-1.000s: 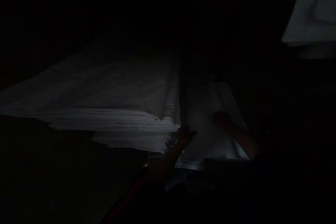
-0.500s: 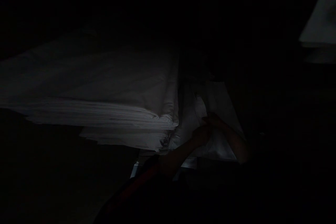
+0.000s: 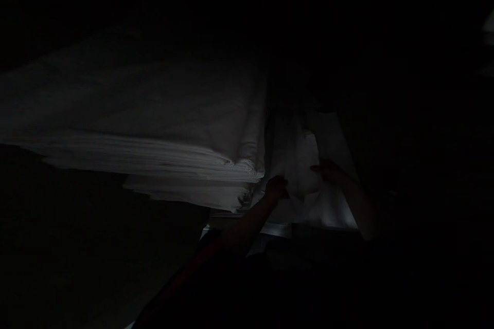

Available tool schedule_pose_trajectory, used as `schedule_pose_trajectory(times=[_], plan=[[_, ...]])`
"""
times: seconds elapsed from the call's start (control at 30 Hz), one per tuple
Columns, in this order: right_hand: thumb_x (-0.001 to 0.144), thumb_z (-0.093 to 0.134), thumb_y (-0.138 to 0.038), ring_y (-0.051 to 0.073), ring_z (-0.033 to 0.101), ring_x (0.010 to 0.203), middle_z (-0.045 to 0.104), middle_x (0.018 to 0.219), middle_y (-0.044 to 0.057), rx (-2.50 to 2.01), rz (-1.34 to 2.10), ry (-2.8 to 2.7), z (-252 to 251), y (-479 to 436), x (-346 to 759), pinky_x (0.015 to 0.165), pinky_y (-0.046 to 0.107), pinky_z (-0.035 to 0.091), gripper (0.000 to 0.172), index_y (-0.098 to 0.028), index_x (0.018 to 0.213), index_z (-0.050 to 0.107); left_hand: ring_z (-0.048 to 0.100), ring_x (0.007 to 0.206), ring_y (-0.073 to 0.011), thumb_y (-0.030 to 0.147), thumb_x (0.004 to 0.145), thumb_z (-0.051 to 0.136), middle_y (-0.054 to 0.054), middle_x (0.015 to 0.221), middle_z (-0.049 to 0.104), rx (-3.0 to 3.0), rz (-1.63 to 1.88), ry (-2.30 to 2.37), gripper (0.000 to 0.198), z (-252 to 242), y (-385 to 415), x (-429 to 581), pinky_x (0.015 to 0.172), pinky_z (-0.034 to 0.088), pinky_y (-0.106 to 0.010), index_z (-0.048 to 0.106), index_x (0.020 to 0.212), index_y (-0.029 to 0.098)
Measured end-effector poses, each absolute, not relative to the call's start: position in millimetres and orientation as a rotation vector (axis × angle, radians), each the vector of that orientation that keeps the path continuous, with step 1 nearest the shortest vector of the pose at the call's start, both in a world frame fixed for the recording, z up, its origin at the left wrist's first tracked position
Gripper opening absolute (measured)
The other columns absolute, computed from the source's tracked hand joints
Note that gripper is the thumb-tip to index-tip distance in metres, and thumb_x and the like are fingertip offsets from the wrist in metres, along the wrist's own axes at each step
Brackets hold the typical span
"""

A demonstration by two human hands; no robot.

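Note:
The scene is very dark. My left hand (image 3: 277, 188) is closed on the left side of a pale, thin sheet (image 3: 301, 162), its fingers pinched together. On the sheet's other side my right hand (image 3: 331, 171) pinches its edge. Whether the sheet is cloth, paper or plastic I cannot tell. It is spread between both hands, above a larger whitish flat piece (image 3: 332, 133) that lies beneath. Just left of my left hand stands a thick pile of folded white sheets (image 3: 200, 108).
Below the big pile, a lower layer of white sheets (image 3: 193, 191) sticks out. A pale edge (image 3: 280, 229) shows in front of my forearms. Something light (image 3: 489, 28) is cut off at the right border. Deep shadow hides the surroundings.
My hands have moved apart, left hand to the left and right hand to the right, and the pale sheet now spreads between them. The view has shifted slightly.

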State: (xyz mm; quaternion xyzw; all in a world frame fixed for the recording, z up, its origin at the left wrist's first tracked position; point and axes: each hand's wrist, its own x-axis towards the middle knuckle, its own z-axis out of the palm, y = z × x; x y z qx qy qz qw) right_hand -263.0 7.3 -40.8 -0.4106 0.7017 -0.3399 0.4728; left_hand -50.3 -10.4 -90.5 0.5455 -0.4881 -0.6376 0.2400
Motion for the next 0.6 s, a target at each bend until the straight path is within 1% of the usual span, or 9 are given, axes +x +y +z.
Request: schedule_pose_trajectory(times=[0.07, 0.17, 0.27, 0.33, 0.4, 0.43, 0.5, 0.57, 0.6], plan=[[0.075, 0.067, -0.026, 0.023, 0.069, 0.083, 0.073, 0.095, 0.011, -0.936, -0.859, 1.734, -38.6, 13.7, -269.4, 0.066, 0.03, 0.055, 0.022, -0.014, 0.093, 0.067, 0.066, 0.062, -0.014, 0.021, 0.086, 0.056, -0.006, 0.078, 0.067, 1.472, -1.794, -1.271, 0.018, -93.0, -8.7, -46.4, 0.057, 0.057, -0.025, 0.059, 0.1, 0.01], [0.076, 0.067, -0.027, 0.022, 0.069, 0.083, 0.072, 0.097, 0.011, -0.894, -0.869, 1.727, -38.1, 18.2, -268.3, 0.066, 0.029, 0.055, 0.021, -0.014, 0.093, 0.066, 0.066, 0.062, -0.0148, 0.023, 0.085, 0.059, -0.005, 0.071, 0.066, 1.457, -1.816, -1.26, 0.019, -93.9, -7.6, -44.0, 0.058, 0.058, -0.027, 0.061, 0.099, 0.009], [0.075, 0.068, -0.03, 0.022, 0.069, 0.084, 0.073, 0.095, 0.011, -0.931, -0.861, 1.699, -37.0, 15.2, -257.8, 0.067, 0.029, 0.055, 0.024, -0.013, 0.092, 0.067, 0.067, 0.068, -0.0191, 0.024, 0.086, 0.056, -0.007, 0.071, 0.067, 1.475, -1.764, -1.342, 0.019, -92.8, -10.6, -40.6, 0.064, 0.057, -0.033, 0.063, 0.097, 0.01], [0.076, 0.067, -0.037, 0.022, 0.068, 0.086, 0.072, 0.095, 0.01, -1.035, -0.85, 1.667, -33.2, 10.9, -255.3, 0.072, 0.031, 0.055, 0.028, -0.014, 0.092, 0.067, 0.067, 0.087, -0.0238, 0.026, 0.085, 0.056, -0.01, 0.083, 0.069, 1.508, -1.647, -1.425, 0.018, -91.3, -15.6, -35.5, 0.078, 0.055, -0.037, 0.065, 0.092, 0.011], [0.081, 0.06, -0.041, 0.022, 0.067, 0.094, 0.071, 0.102, 0.008, -1.221, -0.796, 1.794, -27.0, 7.0, -264.0, 0.082, 0.033, 0.053, 0.031, -0.017, 0.097, 0.068, 0.059, 0.11, -0.0263, 0.029, 0.085, 0.056, -0.013, 0.104, 0.067, 1.546, -1.499, -1.489, 0.019, -89.4, -22.6, -29.4, 0.091, 0.048, -0.037, 0.065, 0.092, 0.014], [0.083, 0.057, -0.04, 0.022, 0.064, 0.102, 0.069, 0.11, 0.008, -1.306, -0.754, 1.927, -23.8, 5.8, -272.8, 0.089, 0.035, 0.05, 0.031, -0.018, 0.102, 0.067, 0.054, 0.118, -0.0261, 0.03, 0.086, 0.055, -0.013, 0.113, 0.065, 1.561, -1.44, -1.512, 0.02, -88.4, -26.5, -26.8, 0.095, 0.045, -0.035, 0.065, 0.094, 0.015], [0.085, 0.054, -0.034, 0.026, 0.054, 0.119, 0.06, 0.126, 0.014, -1.354, -0.664, 2.241, -19.0, 5.8, -295.7, 0.102, 0.041, 0.041, 0.036, -0.016, 0.114, 0.063, 0.051, 0.122, -0.0257, 0.034, 0.085, 0.055, -0.013, 0.117, 0.063, 1.585, -1.377, -1.553, 0.023, -86.6, -33.7, -23.4, 0.094, 0.045, -0.033, 0.064, 0.099, 0.017], [0.08, 0.058, -0.028, 0.032, 0.043, 0.13, 0.05, 0.134, 0.022, -1.287, -0.606, 2.416, -18.3, 8.2, -317.1, 0.107, 0.047, 0.032, 0.044, -0.009, 0.121, 0.059, 0.056, 0.116, -0.0262, 0.037, 0.083, 0.059, -0.013, 0.11, 0.066, 1.602, -1.373, -1.599, 0.028, -85.3, -39.0, -22.2, 0.088, 0.047, -0.032, 0.063, 0.1, 0.016], [0.078, 0.061, -0.027, 0.035, 0.04, 0.131, 0.048, 0.135, 0.026, -1.258, -0.596, 2.44, -19.5, 9.7, -324.6, 0.107, 0.049, 0.031, 0.048, -0.007, 0.122, 0.058, 0.058, 0.112, -0.0264, 0.037, 0.082, 0.061, -0.013, 0.107, 0.067, 1.608, -1.379, -1.622, 0.03, -84.7, -40.7, -21.9, 0.085, 0.048, -0.032, 0.062, 0.1, 0.015]])
